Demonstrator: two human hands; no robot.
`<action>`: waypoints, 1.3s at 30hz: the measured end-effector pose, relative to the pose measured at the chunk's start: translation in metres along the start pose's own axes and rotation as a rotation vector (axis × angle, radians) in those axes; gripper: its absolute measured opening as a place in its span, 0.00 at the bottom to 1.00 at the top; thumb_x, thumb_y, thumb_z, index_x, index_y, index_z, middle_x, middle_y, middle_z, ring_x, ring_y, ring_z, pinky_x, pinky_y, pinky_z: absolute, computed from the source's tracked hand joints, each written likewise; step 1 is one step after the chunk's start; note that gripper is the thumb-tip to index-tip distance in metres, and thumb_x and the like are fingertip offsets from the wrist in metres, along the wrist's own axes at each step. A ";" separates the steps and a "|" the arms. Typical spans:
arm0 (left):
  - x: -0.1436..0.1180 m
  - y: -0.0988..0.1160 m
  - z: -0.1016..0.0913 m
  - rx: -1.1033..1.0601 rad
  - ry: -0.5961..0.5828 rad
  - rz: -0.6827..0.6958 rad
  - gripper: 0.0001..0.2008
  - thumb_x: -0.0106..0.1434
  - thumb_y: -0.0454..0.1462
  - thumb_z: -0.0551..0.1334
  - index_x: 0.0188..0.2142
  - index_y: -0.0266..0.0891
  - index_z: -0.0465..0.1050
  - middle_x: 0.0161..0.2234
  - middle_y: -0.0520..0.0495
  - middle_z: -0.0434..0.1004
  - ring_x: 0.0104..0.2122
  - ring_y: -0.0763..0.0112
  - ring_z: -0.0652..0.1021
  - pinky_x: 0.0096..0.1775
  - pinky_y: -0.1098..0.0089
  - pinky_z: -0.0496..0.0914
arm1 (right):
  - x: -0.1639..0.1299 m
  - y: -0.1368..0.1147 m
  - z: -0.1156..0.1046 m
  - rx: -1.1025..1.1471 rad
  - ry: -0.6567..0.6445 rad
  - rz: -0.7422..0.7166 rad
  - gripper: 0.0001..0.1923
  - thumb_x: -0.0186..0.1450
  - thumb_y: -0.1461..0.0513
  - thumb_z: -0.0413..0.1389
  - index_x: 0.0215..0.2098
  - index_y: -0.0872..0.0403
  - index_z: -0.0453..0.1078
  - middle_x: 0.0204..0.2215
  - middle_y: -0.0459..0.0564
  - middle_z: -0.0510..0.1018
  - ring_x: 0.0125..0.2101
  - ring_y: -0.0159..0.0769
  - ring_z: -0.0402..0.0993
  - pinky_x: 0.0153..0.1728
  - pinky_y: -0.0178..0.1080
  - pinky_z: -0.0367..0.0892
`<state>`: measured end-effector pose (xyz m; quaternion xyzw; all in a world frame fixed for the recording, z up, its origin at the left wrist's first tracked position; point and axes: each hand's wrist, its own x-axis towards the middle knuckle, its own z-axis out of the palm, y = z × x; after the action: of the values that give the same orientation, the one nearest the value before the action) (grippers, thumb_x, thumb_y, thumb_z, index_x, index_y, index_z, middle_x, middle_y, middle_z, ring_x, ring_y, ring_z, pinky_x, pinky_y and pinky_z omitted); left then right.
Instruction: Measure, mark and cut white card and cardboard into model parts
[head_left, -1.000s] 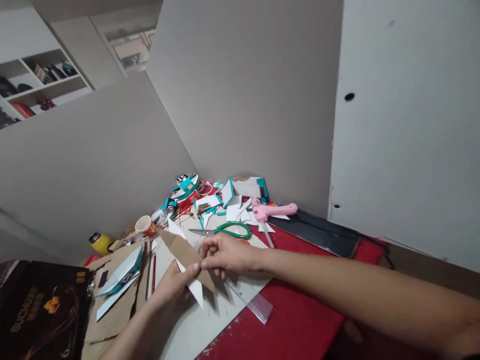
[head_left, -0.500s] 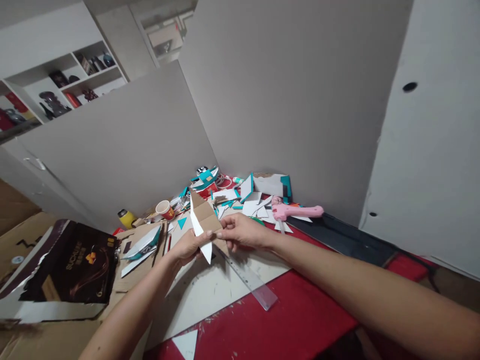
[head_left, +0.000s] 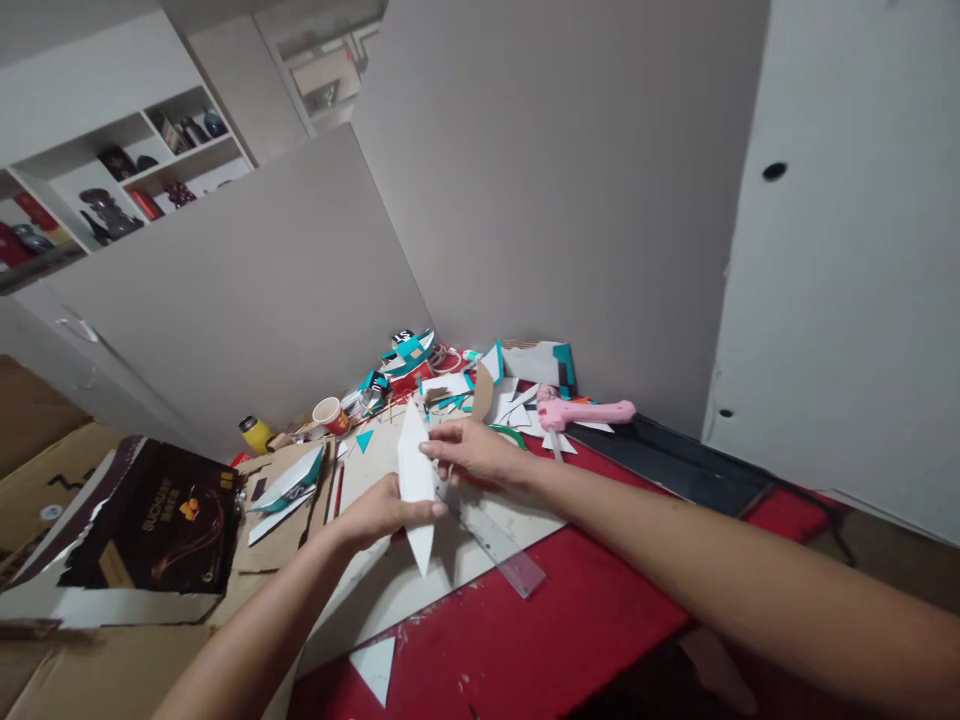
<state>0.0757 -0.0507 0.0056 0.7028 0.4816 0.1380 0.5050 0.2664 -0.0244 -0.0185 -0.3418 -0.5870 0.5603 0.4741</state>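
Cardboard cut-out (head_left: 416, 490), white-faced and shaped like a long narrow diamond with a sharp point at each end, held upright in the air above the work board (head_left: 420, 585) between both hands. The left hand (head_left: 382, 512) pinches its lower half, thumb laid across the white face and the other fingers hidden behind it. The right hand (head_left: 469, 452) pinches the right edge of the upper half between thumb and fingertips, the remaining fingers loosely curled.

The piece looks thin and light, judged from the ease with which two fingertip pinches carry it. It appears stiff enough to stand unsupported, yet likely to crease if bent across its width, and the slender points look the easiest parts to crush. The broad middle, where both hands now sit, is probably the soundest place to take hold; the smooth white face may slip under a weak pinch.

Just under the hands lies a clear plastic ruler (head_left: 491, 545), slanting across the board toward the red table cover (head_left: 570, 630). Green-handled scissors (head_left: 510, 433) show partly behind the right hand. A pink glue gun (head_left: 585, 411) rests farther back, near a litter of white and teal offcuts (head_left: 517, 390). A paper cup (head_left: 330, 413) and a yellow bottle (head_left: 255, 434) stand at the left, beyond a dark printed box (head_left: 150, 520).
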 end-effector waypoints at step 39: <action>-0.030 -0.034 0.000 0.042 0.589 0.091 0.10 0.50 0.37 0.63 0.20 0.40 0.61 0.18 0.58 0.60 0.21 0.77 0.61 0.24 0.75 0.56 | -0.005 -0.015 -0.005 0.256 0.015 0.085 0.05 0.62 0.66 0.54 0.30 0.52 0.61 0.18 0.43 0.74 0.19 0.32 0.76 0.17 0.30 0.69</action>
<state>0.0422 -0.0744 -0.0141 0.6637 0.5782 0.3485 0.3221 0.2749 -0.0296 -0.0047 -0.3072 -0.4919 0.6478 0.4939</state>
